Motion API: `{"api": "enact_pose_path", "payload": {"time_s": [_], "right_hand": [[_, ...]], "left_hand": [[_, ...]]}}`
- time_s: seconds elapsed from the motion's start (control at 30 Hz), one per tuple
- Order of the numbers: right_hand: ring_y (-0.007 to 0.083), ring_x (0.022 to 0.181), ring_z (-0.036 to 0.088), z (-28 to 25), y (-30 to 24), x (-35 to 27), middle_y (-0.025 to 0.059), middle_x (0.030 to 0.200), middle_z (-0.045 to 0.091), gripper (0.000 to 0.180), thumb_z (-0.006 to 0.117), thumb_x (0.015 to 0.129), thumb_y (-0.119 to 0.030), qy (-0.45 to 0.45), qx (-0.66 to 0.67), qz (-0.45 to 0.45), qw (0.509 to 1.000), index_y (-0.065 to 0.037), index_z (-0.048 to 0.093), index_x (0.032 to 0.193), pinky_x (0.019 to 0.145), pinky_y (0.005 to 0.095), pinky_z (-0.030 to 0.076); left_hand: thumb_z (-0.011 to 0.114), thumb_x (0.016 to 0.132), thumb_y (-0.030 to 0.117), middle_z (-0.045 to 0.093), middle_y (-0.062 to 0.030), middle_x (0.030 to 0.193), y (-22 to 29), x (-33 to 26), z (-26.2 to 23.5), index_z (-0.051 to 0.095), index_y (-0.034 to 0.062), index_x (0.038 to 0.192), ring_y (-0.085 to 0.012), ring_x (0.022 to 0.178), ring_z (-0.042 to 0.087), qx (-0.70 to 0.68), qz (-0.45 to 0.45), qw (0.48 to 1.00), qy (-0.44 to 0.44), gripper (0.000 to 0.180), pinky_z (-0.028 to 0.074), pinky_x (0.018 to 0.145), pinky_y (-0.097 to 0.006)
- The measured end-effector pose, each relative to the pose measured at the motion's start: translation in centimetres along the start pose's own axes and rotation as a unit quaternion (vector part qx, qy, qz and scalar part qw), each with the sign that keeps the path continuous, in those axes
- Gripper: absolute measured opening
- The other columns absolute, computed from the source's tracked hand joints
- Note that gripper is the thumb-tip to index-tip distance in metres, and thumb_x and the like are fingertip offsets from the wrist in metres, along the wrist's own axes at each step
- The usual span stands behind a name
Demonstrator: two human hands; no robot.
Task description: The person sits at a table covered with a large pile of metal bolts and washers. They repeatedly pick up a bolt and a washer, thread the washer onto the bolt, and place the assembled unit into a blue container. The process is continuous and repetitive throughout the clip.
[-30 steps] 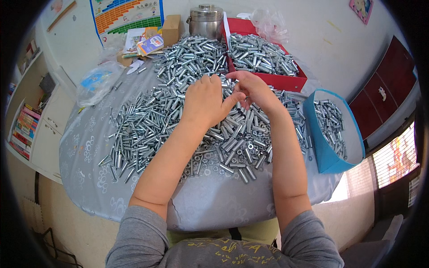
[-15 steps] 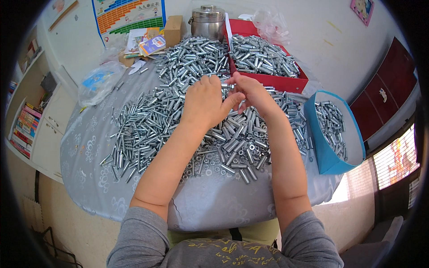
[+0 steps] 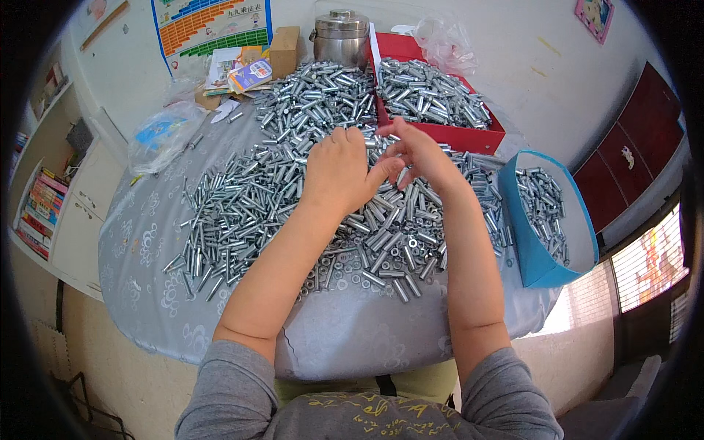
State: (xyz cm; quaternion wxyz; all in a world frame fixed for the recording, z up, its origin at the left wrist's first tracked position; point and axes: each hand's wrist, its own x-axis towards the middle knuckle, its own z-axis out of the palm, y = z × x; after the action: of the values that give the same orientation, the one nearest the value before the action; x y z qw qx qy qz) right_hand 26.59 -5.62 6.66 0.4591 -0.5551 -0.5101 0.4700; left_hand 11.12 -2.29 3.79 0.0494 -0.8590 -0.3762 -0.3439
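Note:
Above a wide heap of loose metal expansion bolts and sleeves [image 3: 242, 213], both my hands work close together. My left hand [image 3: 337, 170] is closed, back upward, its fingers curled and its thumb pointing right; whatever those fingers hold is hidden. Just to the right, my right hand [image 3: 424, 160] faces it with fingers bent and spread apart, and no piece shows in them. The right fingertips come near the left thumb. Small washers and nuts [image 3: 356, 279] lie at the near edge of the heap, below my hands.
A red box [image 3: 469, 136] full of metal pieces stands behind my right hand. On the right is a blue fabric bin [image 3: 546, 271], partly filled. A steel pot [image 3: 341, 37], booklets [image 3: 249, 75], a cardboard box [image 3: 284, 51] and a plastic bag [image 3: 165, 136] sit toward the back.
My right hand has drawn slightly right, away from the left, and its fingers have spread. A metal piece seen between the hands before is no longer clearly visible. The left hand has barely moved.

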Motion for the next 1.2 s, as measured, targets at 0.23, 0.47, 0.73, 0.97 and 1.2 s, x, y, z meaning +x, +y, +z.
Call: {"api": "enact_pose_path", "payload": {"time_s": [0.23, 0.47, 0.73, 0.97, 1.2], "right_hand": [[0.0091, 0.061, 0.056, 0.1, 0.9, 1.0, 0.0042, 0.075, 0.058, 0.032, 0.043, 0.087, -0.023, 0.024, 0.019, -0.108, 0.994, -0.003, 0.053, 0.111, 0.045, 0.0232, 0.045], [0.0095, 0.056, 0.052, 0.4, 1.4, 1.1, 0.0007, 0.073, 0.05, 0.034, 0.045, 0.09, -0.027, -0.003, 0.027, -0.129, 0.991, -0.002, 0.052, 0.113, 0.042, 0.0247, 0.043], [0.0235, 0.069, 0.057, -0.1, 4.1, 3.0, 0.0121, 0.08, 0.058, 0.044, 0.045, 0.089, -0.039, 0.181, -0.253, -0.084, 0.947, 0.001, 0.057, 0.1, 0.069, 0.037, 0.047], [0.0173, 0.06, 0.055, 0.6, 2.4, 2.0, 0.0057, 0.064, 0.056, 0.048, 0.045, 0.089, -0.045, 0.07, -0.13, -0.099, 0.984, 0.0, 0.061, 0.085, 0.056, 0.0304, 0.044], [0.0094, 0.05, 0.049, -1.3, 2.9, 2.2, 0.0004, 0.06, 0.052, 0.043, 0.045, 0.091, -0.041, -0.029, -0.136, -0.102, 0.985, -0.004, 0.055, 0.07, 0.042, 0.0229, 0.038]], "left_hand": [[0.049, 0.079, 0.062, 0.054, -0.0195, 0.081, 0.2, -0.1, 0.3, 0.046, -0.0031, 0.085, -0.0361, 0.077, 0.056, -0.005, 0.014, 1.0, 0.013, 0.065, 0.045, 0.067, -0.043], [0.052, 0.078, 0.059, 0.054, -0.0197, 0.081, 0.2, -0.1, 0.4, 0.046, -0.0029, 0.084, -0.0356, 0.077, 0.057, 0.002, 0.001, 1.0, 0.017, 0.063, 0.046, 0.067, -0.042], [0.044, 0.079, 0.065, 0.054, -0.0201, 0.08, -0.2, 0.0, 0.8, 0.046, -0.0038, 0.083, -0.0354, 0.076, 0.057, 0.017, -0.003, 1.0, -0.002, 0.069, 0.047, 0.066, -0.041], [0.044, 0.078, 0.067, 0.054, -0.0203, 0.08, -0.1, 0.0, 0.6, 0.046, -0.0037, 0.082, -0.0354, 0.076, 0.057, 0.023, -0.004, 1.0, -0.009, 0.071, 0.047, 0.067, -0.042], [0.045, 0.078, 0.067, 0.055, -0.0195, 0.081, 0.2, 0.0, 0.5, 0.047, -0.0036, 0.085, -0.0349, 0.077, 0.058, 0.009, 0.009, 0.999, -0.035, 0.071, 0.047, 0.067, -0.042]]}}
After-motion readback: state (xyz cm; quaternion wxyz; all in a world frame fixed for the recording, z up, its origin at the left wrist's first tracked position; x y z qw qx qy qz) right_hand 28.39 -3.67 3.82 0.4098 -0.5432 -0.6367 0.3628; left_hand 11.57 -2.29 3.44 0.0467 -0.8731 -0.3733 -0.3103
